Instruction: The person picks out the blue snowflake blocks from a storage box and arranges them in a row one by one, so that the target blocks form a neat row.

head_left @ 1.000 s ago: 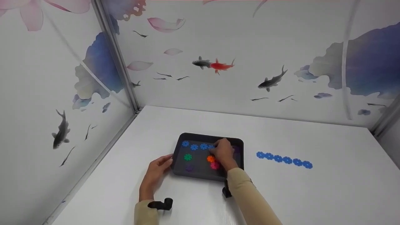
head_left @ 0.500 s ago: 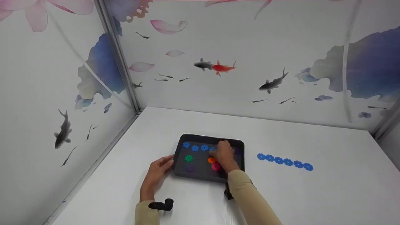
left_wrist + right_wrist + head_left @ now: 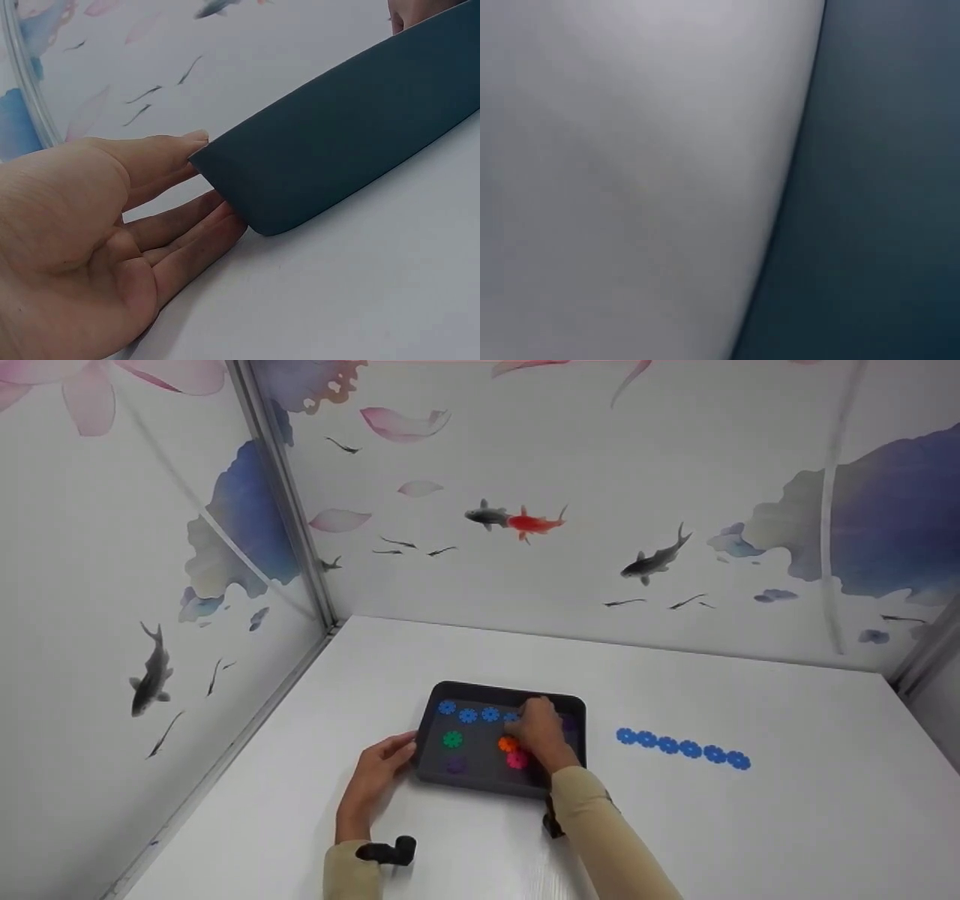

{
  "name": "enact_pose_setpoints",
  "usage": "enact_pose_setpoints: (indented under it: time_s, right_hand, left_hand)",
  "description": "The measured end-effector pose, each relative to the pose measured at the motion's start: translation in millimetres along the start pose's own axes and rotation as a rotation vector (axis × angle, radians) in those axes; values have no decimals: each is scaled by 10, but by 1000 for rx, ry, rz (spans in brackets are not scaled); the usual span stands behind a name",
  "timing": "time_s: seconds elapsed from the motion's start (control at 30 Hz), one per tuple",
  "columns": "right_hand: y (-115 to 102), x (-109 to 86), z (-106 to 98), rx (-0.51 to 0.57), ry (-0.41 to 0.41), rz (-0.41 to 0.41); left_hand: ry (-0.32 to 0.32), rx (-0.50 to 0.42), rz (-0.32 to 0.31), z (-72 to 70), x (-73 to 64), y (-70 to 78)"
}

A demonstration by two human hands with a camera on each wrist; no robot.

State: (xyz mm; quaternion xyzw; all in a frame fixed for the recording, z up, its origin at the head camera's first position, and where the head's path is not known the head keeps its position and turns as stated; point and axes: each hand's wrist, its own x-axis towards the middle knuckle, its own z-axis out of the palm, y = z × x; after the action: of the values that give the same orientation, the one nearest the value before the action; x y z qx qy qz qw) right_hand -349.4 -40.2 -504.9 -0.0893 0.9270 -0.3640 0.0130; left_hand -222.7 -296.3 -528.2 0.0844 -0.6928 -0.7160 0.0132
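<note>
A dark grey tray (image 3: 427,750) lies on the white table with several flower-shaped plastic discs in it. My left hand (image 3: 375,776) is at its left end; in the left wrist view, the nearly straight fingers (image 3: 191,251) touch the outer wall, the thumb by the rim. Inside the tray my right hand (image 3: 541,733) reaches down with bent fingers beside a partly covered blue disc (image 3: 510,717). Its fingertips are hidden, so a grip cannot be made out. Near that hand lie an orange disc (image 3: 508,744) and a pink disc (image 3: 517,760).
More blue discs (image 3: 468,715) line the tray's far side, with a green disc (image 3: 452,739) and a purple disc (image 3: 456,765) nearer. Right of the tray, a row of blue discs (image 3: 690,748) lies on the table (image 3: 787,825). Printed walls (image 3: 570,450) stand behind and left.
The head view has shifted slightly. The right forearm has moved a little to the right, while the right hand stays over the same spot and the left hand keeps its place.
</note>
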Motion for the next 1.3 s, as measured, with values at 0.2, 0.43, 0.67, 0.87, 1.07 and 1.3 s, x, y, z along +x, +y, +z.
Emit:
enact_pose_setpoints:
  time_s: [0.2, 0.43, 0.67, 0.87, 1.07, 1.3]
  right_hand:
    - [51, -12, -24, 15, 3, -11]
    - [109, -10, -63, 20, -7, -26]
    - [152, -6, -134, 5, -12, -23]
    - [154, -54, -257, -109, 99, -110]
    - [167, -105, -372, -128, 148, -147]
    - [228, -155, -542, -82, 191, -138]
  left_hand:
    - [3, 23, 12, 36, 13, -14]
    - [7, 28, 9, 83, 33, -23]
    - [-3, 25, 0, 98, 24, -30]
    - [-7, -19, -9, 83, 26, -26]
    - [13, 20, -10, 39, 24, -26]
    - [47, 58, -16, -6, 12, -14]
